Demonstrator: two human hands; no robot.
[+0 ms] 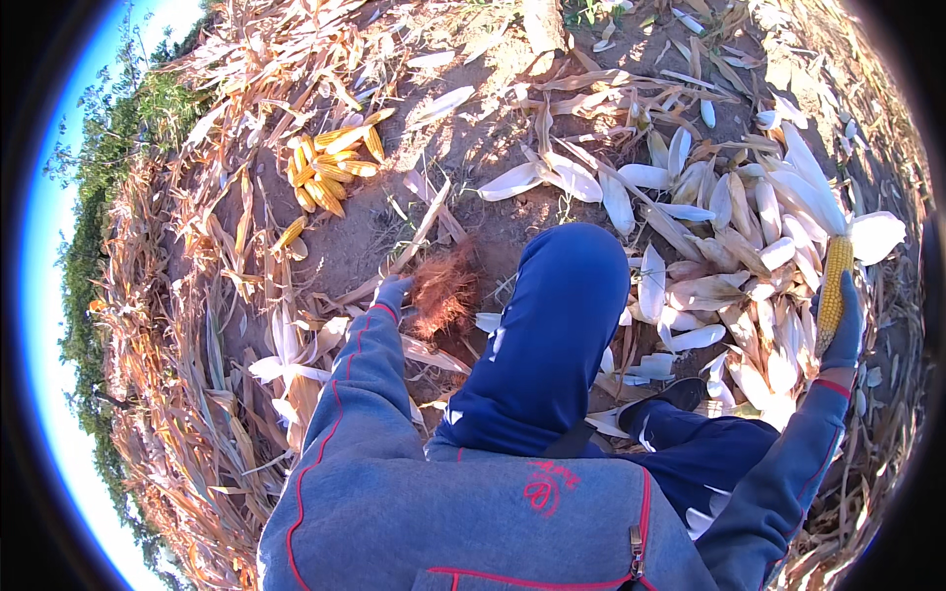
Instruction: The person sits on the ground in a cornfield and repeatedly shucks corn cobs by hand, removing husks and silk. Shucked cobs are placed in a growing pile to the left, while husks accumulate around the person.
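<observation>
At the right, my right hand (845, 330), in a grey glove, is wrapped round a yellow ear of corn (836, 286). The kernels are bare, and pale husk (816, 177) spreads from the ear's far end. My left hand (392, 292), gloved too, is low at the left of my raised knee. Right beside it is a reddish-brown tuft of corn silk (443, 291); whether the hand touches it I cannot tell. The left fingers are too small and partly hidden to make out.
A pile of husked yellow ears (330, 163) lies on the soil at the far left, with one single ear (290, 233) nearer. Pale loose husks (719, 261) heap up right of my knee (572, 286). Dry stalks (187, 325) cover the left side, and green bushes (108, 187) stand beyond.
</observation>
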